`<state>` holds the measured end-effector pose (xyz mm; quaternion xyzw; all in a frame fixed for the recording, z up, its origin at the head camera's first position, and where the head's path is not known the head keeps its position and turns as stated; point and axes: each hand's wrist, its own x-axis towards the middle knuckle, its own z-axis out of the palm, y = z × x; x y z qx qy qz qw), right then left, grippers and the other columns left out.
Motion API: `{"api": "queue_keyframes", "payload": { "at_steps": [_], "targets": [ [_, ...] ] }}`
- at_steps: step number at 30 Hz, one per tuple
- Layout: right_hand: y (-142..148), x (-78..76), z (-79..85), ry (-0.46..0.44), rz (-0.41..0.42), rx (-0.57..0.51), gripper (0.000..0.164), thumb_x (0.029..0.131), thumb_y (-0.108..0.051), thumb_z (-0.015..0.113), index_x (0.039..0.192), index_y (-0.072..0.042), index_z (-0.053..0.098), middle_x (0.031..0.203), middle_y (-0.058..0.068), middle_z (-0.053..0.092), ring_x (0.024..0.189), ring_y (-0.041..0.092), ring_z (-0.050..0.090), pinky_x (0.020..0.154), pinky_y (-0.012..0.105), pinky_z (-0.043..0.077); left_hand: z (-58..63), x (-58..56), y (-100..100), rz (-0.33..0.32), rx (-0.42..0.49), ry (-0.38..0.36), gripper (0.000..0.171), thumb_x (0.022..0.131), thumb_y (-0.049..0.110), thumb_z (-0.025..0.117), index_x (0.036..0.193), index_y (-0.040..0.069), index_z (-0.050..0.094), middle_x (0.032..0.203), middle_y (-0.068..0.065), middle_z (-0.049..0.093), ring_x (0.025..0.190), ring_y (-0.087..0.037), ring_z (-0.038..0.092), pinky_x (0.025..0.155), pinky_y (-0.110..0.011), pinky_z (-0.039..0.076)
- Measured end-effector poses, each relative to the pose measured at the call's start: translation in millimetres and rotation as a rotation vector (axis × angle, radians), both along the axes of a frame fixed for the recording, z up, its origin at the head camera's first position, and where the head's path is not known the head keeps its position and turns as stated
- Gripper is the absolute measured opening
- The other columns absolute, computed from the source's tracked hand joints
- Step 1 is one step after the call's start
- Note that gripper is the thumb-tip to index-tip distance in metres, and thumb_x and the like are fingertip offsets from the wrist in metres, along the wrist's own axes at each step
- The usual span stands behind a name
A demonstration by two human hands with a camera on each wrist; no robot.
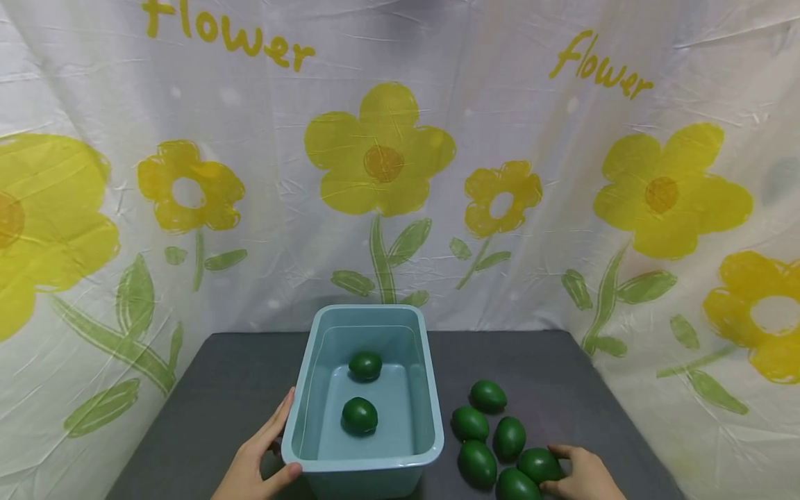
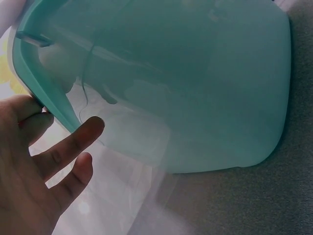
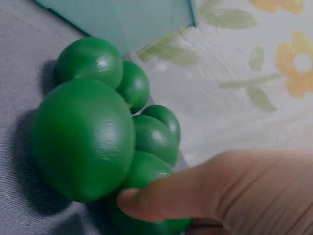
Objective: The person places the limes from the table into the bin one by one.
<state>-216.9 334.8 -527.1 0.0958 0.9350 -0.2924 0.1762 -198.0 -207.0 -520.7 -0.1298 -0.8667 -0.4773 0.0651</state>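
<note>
A light blue plastic bin [image 1: 369, 463] stands on the dark table with two glossy dark green limes inside, one toward the back [image 1: 365, 364] and one nearer the front [image 1: 359, 415]. My left hand [image 1: 259, 451] holds the bin's front left corner, thumb at the front rim and fingers along the left side. In the left wrist view, two fingers [image 2: 73, 152] stand off the bin wall. Right of the bin lies a cluster of several limes [image 1: 478, 464]. My right hand [image 1: 584, 476] pinches the rightmost lime [image 1: 539, 464], thumb on its near side; the cluster touches it.
The grey-black table [image 1: 250, 368] runs back to a white curtain [image 1: 281, 243] printed with yellow flowers, which also hangs along both sides. The bin's rim [image 1: 435, 389] rises between the cluster and the limes inside.
</note>
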Motion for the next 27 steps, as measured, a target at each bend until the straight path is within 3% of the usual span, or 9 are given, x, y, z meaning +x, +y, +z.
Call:
{"api": "queue_keyframes", "payload": {
  "at_steps": [9, 16, 21, 27],
  "targets": [
    [3, -2.0, -7.6, 0.072, 0.046, 0.024, 0.076, 0.078, -0.023, 0.095, 0.141, 0.007, 0.064, 0.129, 0.028, 0.069, 0.112, 0.049, 0.066, 0.091, 0.060, 0.055, -1.5, -0.8, -1, -0.013, 0.007, 0.021, 0.086, 0.100, 0.024, 0.072, 0.171, 0.024, 0.024, 0.172, -0.015, 0.026, 0.133, -0.013, 0.052, 0.071, -0.031, 0.053],
    [3, -1.2, -8.3, 0.110, 0.044, 0.024, 0.069, 0.076, -0.021, 0.096, 0.135, 0.002, 0.069, 0.123, 0.023, 0.072, 0.103, 0.040, 0.070, 0.085, 0.055, 0.057, -0.1, -1.7, 0, -0.004, 0.007, -0.025, 0.085, 0.101, 0.026, 0.071, 0.171, 0.023, 0.023, 0.173, -0.013, 0.025, 0.137, -0.029, 0.053, 0.074, -0.030, 0.054],
    [4, -1.3, -10.7, 0.110, 0.029, 0.019, 0.067, 0.077, -0.028, 0.096, 0.130, 0.005, 0.071, 0.115, 0.017, 0.074, 0.094, 0.033, 0.071, 0.081, 0.051, 0.058, 0.3, -2.2, 0, -0.002, 0.008, -0.036, 0.085, 0.101, 0.026, 0.071, 0.171, 0.019, 0.024, 0.173, -0.015, 0.025, 0.132, -0.023, 0.054, 0.075, -0.030, 0.053],
    [11, -0.1, -15.3, 0.114, 0.012, 0.033, 0.075, 0.078, -0.045, 0.093, 0.129, 0.005, 0.070, 0.114, 0.020, 0.074, 0.095, 0.035, 0.070, 0.083, 0.054, 0.058, 1.8, -1.7, 0, 0.001, 0.003, -0.046, 0.085, 0.101, 0.027, 0.071, 0.171, 0.019, 0.023, 0.173, -0.015, 0.026, 0.133, -0.020, 0.054, 0.076, -0.031, 0.055]
  ]
}}
